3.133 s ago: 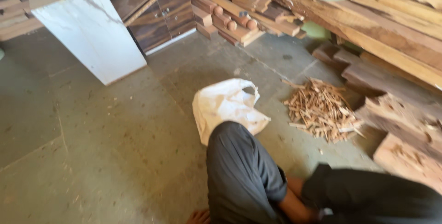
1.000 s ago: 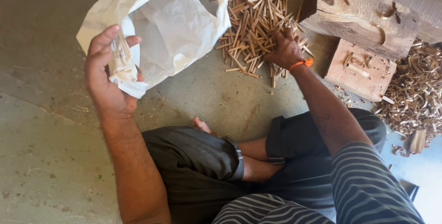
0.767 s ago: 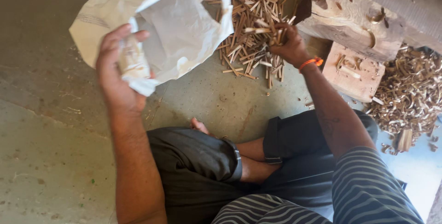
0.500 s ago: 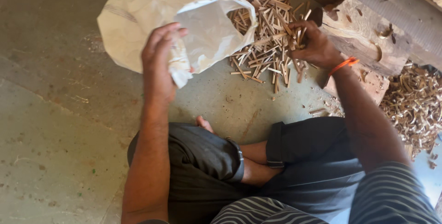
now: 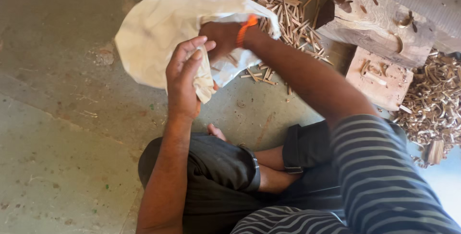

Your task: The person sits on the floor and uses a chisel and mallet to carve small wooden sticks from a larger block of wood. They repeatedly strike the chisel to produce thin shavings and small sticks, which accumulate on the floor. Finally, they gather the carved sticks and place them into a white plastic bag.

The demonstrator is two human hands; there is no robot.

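Bag (image 5: 158,32): off-white. Wrist band (image 5: 246,26): orange. Wood sticks (image 5: 283,8): pale tan. Wood shavings (image 5: 434,102): light tan. Shirt (image 5: 384,176): grey with dark stripes. Trousers (image 5: 216,176): dark grey. Floor (image 5: 62,118): grey-green.

A crumpled white plastic bag (image 5: 158,32) gapes open beside a heap of small wooden sticks (image 5: 285,10).

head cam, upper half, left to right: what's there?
Bare floor → white bag → left hand gripping the bag's edge → right hand in the bag's mouth → stick pile → wood block → shavings.
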